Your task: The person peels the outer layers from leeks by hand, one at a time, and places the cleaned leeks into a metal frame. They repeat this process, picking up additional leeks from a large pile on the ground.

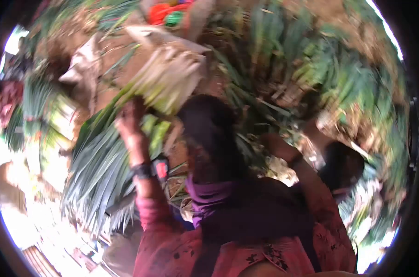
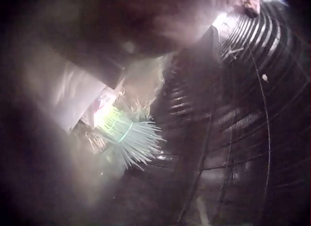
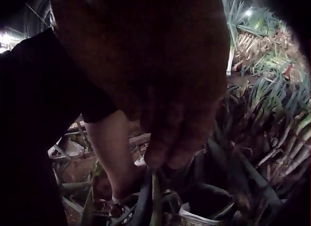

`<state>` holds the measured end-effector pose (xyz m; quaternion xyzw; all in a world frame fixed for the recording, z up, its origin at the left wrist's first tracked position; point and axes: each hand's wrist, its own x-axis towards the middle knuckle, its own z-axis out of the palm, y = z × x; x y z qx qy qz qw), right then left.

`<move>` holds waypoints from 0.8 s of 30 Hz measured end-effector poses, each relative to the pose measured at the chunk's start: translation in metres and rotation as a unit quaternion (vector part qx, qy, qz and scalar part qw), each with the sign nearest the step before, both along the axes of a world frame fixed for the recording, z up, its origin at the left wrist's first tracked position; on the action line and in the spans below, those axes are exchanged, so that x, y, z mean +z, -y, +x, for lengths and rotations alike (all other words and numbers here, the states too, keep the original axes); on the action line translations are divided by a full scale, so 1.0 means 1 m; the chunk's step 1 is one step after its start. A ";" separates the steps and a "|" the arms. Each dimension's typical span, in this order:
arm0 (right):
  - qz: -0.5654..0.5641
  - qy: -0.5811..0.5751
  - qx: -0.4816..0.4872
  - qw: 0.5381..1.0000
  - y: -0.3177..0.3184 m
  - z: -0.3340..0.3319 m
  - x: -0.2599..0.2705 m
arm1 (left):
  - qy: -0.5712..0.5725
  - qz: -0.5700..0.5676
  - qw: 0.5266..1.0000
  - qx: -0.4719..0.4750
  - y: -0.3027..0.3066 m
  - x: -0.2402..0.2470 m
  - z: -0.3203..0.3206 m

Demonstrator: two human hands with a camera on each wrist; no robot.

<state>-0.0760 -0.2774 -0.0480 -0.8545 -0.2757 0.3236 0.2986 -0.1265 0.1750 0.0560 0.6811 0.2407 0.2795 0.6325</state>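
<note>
In the head view my left hand [image 1: 131, 120] grips a thick bunch of leeks [image 1: 170, 76] about midway. Its pale stalks point away and its green leaves fan towards the lower left. Blur softens the fingers there. My right hand [image 3: 165, 90] hangs with its fingers pointing down, loosely bent, over loose leek leaves [image 3: 155, 197]. One upright leaf stands right at its fingertips. The left wrist view is hazy; a tied bundle of leaves [image 2: 129, 131] with a green band shows beyond a dark blurred shape.
Leeks [image 1: 348, 78] lie heaped along the right. Tied bundles [image 1: 38, 97] stand at the left. Red and green string [image 1: 165, 16] lies at the far side. A bare foot [image 3: 124, 182] is close beside the right hand. A dark ridged surface [image 2: 233, 119] fills the left wrist view's right side.
</note>
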 end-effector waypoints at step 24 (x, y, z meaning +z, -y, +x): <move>-0.102 0.297 -0.426 0.849 -0.074 0.308 -0.289 | -0.216 -0.342 0.891 -0.204 0.197 0.045 0.214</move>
